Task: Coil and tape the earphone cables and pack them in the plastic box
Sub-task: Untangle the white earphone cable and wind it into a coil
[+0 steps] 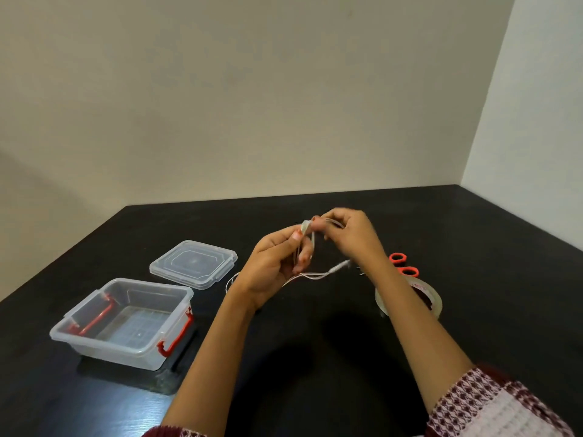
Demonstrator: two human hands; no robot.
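The patterned right sleeve [492, 408] is cut off by the lower edge; only a sliver of the left sleeve [170, 432] shows. Both forearms reach out over the dark bench [473, 234].

At the left of the bench stands the open plastic box [104, 350], clear with red latches. Its lid [194, 263] lies flat just behind it, a little to the right.

To the right, the right forearm covers much of the tape roll [437, 302]. Of the scissors [398, 258] beyond it, only the two orange handle loops show.

The left hand [274, 269] is raised above the bench middle, its thumb and curled fingers pinching loops of the white earphone cable [315, 275]. The right hand [350, 234] meets it from the right, its curled fingers pinching the same cable at the top, fingertips touching the left thumb. This bunch is blurred, so the number of loops is hard to tell.

Below the hands the cable hangs slack toward the right forearm. Another stretch curves out behind the left wrist, partly hidden.
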